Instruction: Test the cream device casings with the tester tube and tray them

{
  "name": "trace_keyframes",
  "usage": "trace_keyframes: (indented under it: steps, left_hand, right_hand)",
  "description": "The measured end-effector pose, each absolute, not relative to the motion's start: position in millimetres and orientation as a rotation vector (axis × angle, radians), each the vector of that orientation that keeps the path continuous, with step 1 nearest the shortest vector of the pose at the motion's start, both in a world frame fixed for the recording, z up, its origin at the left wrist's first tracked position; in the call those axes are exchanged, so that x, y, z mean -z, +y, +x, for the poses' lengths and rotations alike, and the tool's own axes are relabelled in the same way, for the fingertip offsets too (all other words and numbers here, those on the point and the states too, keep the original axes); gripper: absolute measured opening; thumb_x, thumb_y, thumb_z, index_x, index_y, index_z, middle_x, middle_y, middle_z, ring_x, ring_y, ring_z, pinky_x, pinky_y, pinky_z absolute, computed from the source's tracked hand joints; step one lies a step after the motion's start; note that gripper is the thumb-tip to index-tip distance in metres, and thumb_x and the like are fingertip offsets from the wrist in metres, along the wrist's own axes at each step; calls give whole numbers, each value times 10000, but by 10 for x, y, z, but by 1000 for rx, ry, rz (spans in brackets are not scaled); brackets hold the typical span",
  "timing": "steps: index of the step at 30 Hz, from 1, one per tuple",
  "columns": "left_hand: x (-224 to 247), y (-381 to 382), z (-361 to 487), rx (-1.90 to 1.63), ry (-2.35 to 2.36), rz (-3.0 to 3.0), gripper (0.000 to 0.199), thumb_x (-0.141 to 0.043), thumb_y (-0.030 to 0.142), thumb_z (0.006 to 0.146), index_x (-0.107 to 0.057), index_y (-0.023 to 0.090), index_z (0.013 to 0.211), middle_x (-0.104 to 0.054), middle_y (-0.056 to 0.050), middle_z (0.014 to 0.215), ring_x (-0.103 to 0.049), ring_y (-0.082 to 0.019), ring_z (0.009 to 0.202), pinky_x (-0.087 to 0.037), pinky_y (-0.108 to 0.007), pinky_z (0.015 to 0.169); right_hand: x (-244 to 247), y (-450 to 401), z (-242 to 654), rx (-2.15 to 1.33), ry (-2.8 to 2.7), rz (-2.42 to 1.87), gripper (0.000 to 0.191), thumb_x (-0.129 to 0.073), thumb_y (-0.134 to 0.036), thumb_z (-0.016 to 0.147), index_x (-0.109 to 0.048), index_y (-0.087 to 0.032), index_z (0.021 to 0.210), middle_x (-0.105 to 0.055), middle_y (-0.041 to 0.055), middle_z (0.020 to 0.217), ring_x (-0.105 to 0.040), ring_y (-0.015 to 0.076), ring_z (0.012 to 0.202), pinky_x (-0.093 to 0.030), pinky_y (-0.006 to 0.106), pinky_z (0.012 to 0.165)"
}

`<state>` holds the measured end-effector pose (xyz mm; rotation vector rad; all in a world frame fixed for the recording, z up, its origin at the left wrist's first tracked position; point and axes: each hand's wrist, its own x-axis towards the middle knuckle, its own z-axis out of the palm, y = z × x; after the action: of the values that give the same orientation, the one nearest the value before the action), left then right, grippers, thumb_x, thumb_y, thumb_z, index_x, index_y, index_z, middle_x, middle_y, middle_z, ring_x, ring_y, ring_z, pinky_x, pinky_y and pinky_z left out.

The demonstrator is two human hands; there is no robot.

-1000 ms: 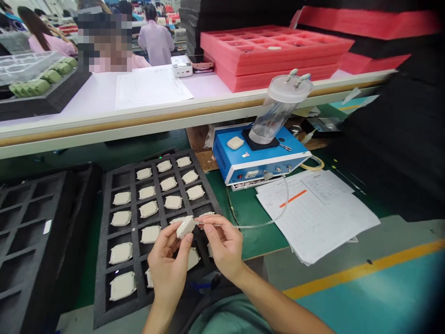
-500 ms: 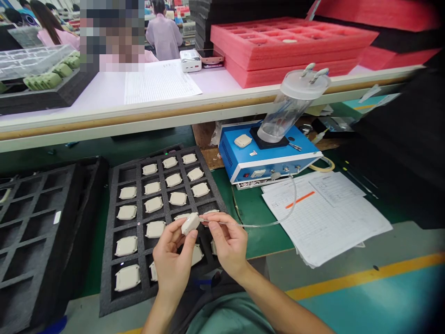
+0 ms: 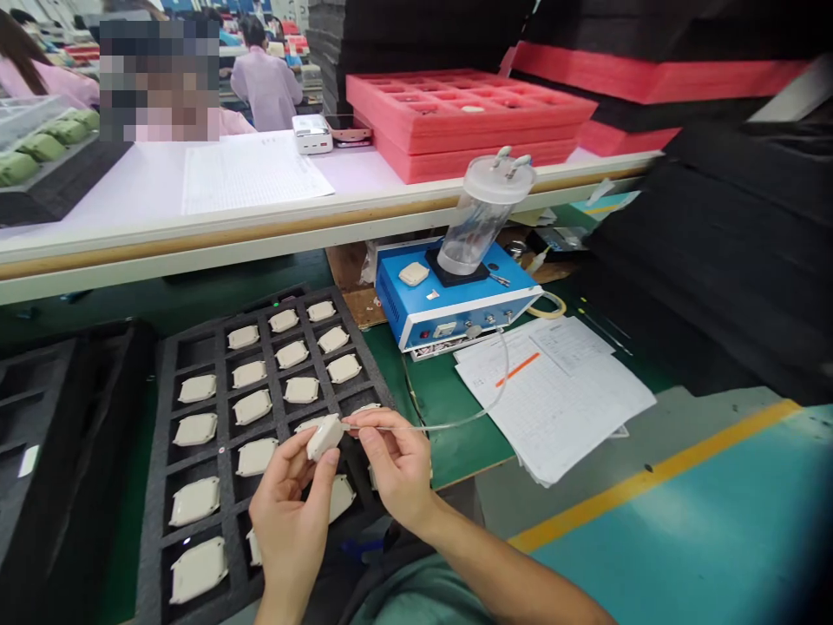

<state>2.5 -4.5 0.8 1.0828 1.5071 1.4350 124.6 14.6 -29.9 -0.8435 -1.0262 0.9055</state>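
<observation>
Between the thumb and fingers of my left hand (image 3: 292, 499) is a beige watch case (image 3: 325, 437), tilted on edge above the tray. My right hand (image 3: 394, 464) pinches the end of a thin clear tube (image 3: 455, 425), its tip up against the case's side; whether it enters the case I cannot tell. From there the tube curves up to the front of a blue machine (image 3: 455, 299). Below my hands lies a black foam tray (image 3: 225, 486) with several more beige watch cases (image 3: 199, 573) in its compartments, some hidden by my hands.
On the blue machine stand a tilted clear cylinder (image 3: 475, 217) and another beige case (image 3: 414, 274). Printed sheets (image 3: 560, 408) lie at the right, another foam tray (image 3: 39, 408) at the left. A shelf edge (image 3: 260, 247) crosses behind, bearing red foam trays (image 3: 455, 130). People sit beyond.
The whole view has shifted, so the surroundings appear further left. My hands keep the same hold on the watch case and the tube.
</observation>
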Motion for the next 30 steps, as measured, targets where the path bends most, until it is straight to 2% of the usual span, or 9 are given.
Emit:
trace_keyframes:
  steps: [5, 12, 17, 21, 24, 27, 30]
  left_hand:
    - [-17, -42, 37, -1446, 1510, 1070, 425, -884, 448, 756, -753, 180, 1058, -823, -122, 1067, -808, -234, 941, -643, -227, 833]
    - [-17, -24, 26, -1428, 1535, 1074, 450, -877, 471, 755, -750, 179, 1073, -818, -129, 1082, -807, -253, 940, -655, -267, 834]
    - [18, -57, 33, -1419, 1511, 1084, 421, -853, 436, 775, -728, 182, 1087, -815, -130, 1091, -802, -255, 972, -649, -287, 860]
    - [-131, 12, -144, -1314, 1557, 1315, 295, -718, 393, 876, -701, 185, 1085, -807, -127, 1072, -794, -264, 977, -644, -342, 871]
    - [-414, 383, -545, -1009, 1888, 1699, 267, -591, 282, 942, -676, 187, 1176, -776, -114, 1139, -762, -256, 1023, -603, -364, 923]
    - [-650, 942, -1088, -966, 2152, 1662, 365, -595, 183, 934, -640, 171, 1296, -733, -137, 1225, -671, -316, 1208, -490, -464, 1086]
    - [-671, 1405, -1436, -883, 2237, 1597, 256, -638, 240, 968, -679, 148, 1204, -715, -137, 1229, -653, -307, 1206, -470, -519, 1096]
  right_hand:
    - [276, 167, 1245, -902, -1031, -862, 155, -619, -303, 1001, -752, -226, 985, -780, 84, 953, -757, 198, 889, -661, 311, 776]
    - [275, 163, 1263, -892, -1027, -849, 141, -622, -274, 997, -756, -231, 990, -778, 80, 946, -757, 189, 876, -658, 299, 766]
    - [258, 186, 1233, -915, -1012, -838, 146, -633, -294, 992, -762, -226, 985, -786, 79, 956, -765, 190, 873, -661, 301, 773]
    - [177, 85, 1272, -956, -950, -890, 144, -684, -329, 968, -781, -225, 943, -801, 74, 964, -775, 197, 897, -659, 313, 813]
    - [150, -166, 1603, -1111, -967, -1003, 209, -685, -413, 960, -792, -234, 984, -803, 110, 1025, -787, 243, 939, -670, 405, 848]
    - [129, -489, 2242, -1461, -1396, -1167, 280, -700, -505, 912, -810, -321, 1093, -795, 176, 1066, -802, 308, 916, -667, 454, 726]
    - [-7, -735, 2753, -1594, -1907, -1206, 262, -814, -474, 794, -816, -457, 1056, -778, 206, 934, -797, 327, 851, -606, 413, 612]
